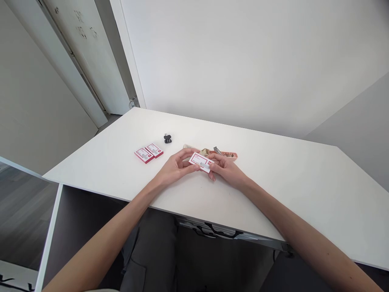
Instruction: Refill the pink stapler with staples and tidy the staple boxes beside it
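Note:
Between my hands, just above the desk, I hold a small white box with red print and a red border (pixel 199 159), its face tilted up toward me. My left hand (pixel 176 164) grips its left end, thumb on the near edge. At the other end, the fingers and thumb of my right hand (pixel 226 167) close on it. Right behind my hands lies what looks like an opened stapler (pixel 229 155), cream and pink with a metal part sticking up; the box and my fingers partly hide it.
Two similar red-and-white boxes (pixel 148 152) lie side by side on the white desk (pixel 304 186), left of my hands. Behind them is a small black object with metal (pixel 167 138), perhaps a staple remover. A wall borders the desk's back; drawers with black handles (pixel 223 232) sit below its front edge.

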`<state>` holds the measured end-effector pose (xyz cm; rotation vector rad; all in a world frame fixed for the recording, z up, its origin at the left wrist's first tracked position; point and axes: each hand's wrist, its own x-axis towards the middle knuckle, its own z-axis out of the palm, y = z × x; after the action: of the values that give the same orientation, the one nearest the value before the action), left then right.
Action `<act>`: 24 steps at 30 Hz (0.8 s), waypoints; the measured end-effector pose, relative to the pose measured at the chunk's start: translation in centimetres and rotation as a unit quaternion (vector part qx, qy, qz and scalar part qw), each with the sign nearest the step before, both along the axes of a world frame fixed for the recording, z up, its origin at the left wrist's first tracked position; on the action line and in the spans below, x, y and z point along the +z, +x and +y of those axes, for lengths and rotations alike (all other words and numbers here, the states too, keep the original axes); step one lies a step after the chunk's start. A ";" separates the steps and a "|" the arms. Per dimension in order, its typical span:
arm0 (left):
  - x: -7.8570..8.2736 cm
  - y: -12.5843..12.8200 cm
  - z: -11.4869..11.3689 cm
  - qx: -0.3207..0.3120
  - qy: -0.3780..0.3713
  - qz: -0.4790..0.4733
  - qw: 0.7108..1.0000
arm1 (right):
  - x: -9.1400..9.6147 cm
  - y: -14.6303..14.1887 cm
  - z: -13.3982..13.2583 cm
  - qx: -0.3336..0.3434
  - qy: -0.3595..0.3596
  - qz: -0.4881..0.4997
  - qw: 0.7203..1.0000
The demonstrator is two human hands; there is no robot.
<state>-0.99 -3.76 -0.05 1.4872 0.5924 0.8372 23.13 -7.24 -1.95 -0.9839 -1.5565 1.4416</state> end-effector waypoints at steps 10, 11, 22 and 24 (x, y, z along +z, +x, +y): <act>0.5 -0.1 -0.2 0.026 0.036 0.028 0.999 | 0.8 -0.6 -0.4 0.010 -0.009 0.012 1.000; 0.4 -0.1 -0.3 0.027 0.042 0.032 0.998 | 0.9 -0.7 -0.4 0.013 -0.007 0.010 1.000; -0.9 0.2 -0.9 0.062 0.150 0.130 0.978 | 0.7 -1.0 -0.7 0.028 0.027 -0.044 0.998; -0.8 0.3 -1.0 0.076 0.153 0.119 0.978 | 0.7 -1.0 -0.6 0.037 0.035 -0.036 0.998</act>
<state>-0.65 -4.74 -0.87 1.8568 0.7900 0.9051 22.15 -7.87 -1.23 -0.9562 -1.7001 1.4054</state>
